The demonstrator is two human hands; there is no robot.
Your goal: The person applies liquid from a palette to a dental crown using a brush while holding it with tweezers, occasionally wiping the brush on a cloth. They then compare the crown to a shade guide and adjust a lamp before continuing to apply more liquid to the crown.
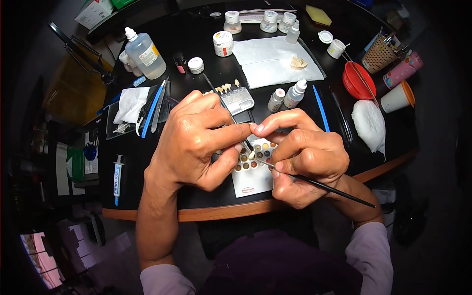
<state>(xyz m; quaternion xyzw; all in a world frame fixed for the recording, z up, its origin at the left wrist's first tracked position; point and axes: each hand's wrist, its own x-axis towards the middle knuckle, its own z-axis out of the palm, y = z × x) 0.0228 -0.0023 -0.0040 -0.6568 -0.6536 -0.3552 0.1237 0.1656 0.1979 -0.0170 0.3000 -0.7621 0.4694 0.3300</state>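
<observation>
My left hand [196,137] is closed on a slim dark tool [224,104], which slants down between its fingers. By the tool's lower end is a small cream tooth crown [251,155]; fingers partly hide how it is held. My right hand [309,160] pinches a fine brush [334,189] with a black handle, its tip close to the crown. The index fingertips of both hands meet above. Below them lies a white palette [251,184] with several wells of coloured stain, partly covered by my hands. Behind my left hand stands a grey holder [241,102] with several tooth-shaped pieces.
Two small bottles [294,94] stand behind my hands. A glass slab with white tissue [255,61] bears a dental model [298,63]. To the right are a red bowl [358,81], a cup [397,97] and cotton [368,125]. A paste syringe [117,179] lies left.
</observation>
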